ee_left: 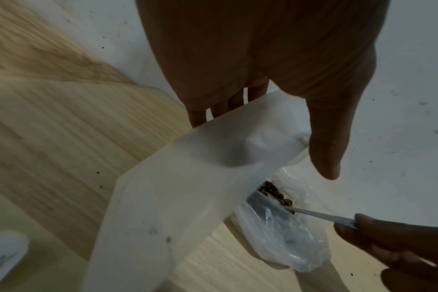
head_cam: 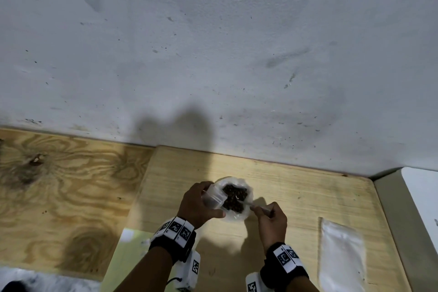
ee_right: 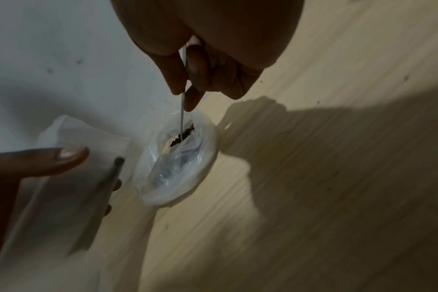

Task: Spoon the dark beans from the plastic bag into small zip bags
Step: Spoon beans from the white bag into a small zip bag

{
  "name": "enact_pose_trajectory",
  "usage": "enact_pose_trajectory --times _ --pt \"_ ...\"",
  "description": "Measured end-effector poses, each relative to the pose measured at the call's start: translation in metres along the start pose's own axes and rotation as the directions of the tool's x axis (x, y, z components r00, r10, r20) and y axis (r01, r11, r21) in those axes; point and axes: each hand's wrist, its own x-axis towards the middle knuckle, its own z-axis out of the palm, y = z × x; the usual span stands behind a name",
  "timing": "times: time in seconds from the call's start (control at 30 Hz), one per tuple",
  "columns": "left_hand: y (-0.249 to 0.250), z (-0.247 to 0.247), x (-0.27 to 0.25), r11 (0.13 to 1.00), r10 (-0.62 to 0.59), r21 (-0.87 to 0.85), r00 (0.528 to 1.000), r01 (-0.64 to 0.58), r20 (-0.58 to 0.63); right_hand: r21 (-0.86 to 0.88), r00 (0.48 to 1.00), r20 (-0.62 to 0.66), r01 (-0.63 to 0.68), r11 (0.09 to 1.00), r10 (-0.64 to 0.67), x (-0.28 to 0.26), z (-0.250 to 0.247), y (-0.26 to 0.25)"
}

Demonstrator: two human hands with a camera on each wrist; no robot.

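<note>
A clear plastic bag [head_cam: 246, 208] with its top rolled down sits on the pale wooden board [head_cam: 296, 197], and dark beans [head_cam: 234, 197] fill its opening. My left hand [head_cam: 199, 201] grips a small translucent zip bag [head_cam: 214, 197] at the plastic bag's left rim; in the left wrist view that zip bag [ee_left: 175, 197] hangs below my fingers. My right hand [head_cam: 270, 218] pinches the handle of a metal spoon [head_cam: 251, 205], whose bowl is down in the beans [ee_right: 181, 135]. The spoon [ee_right: 182, 110] handle runs from my fingers into the plastic bag [ee_right: 178, 162].
A flat empty zip bag [head_cam: 341, 253] lies on the board to the right. A stained white wall [head_cam: 213, 54] stands just behind the board. Darker plywood [head_cam: 59, 185] lies to the left, and a white object [head_cam: 422, 197] at the far right edge.
</note>
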Motion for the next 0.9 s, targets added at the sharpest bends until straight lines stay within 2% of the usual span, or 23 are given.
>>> enact_pose_trajectory --times 0.13,0.3,0.63,0.9 --pt "-0.002 -0.001 0.004 1.000 -0.020 -0.018 1.000 0.020 0.017 0.073 0.989 0.012 -0.150 0.986 0.149 0.013 0.007 0.006" --pt "-0.001 -0.005 0.005 1.000 0.000 -0.015 1.000 0.001 0.009 0.179 0.974 0.025 -0.224 0.958 0.223 0.022 0.000 -0.004" --pt "0.004 -0.009 -0.012 0.995 0.065 0.082 0.998 -0.065 -0.003 0.234 0.996 0.052 -0.078 0.969 0.068 0.012 -0.035 -0.030" --pt "0.005 0.004 -0.026 0.984 0.052 0.170 0.997 -0.060 0.055 0.342 0.991 0.124 0.009 0.940 -0.054 -0.005 -0.063 -0.046"
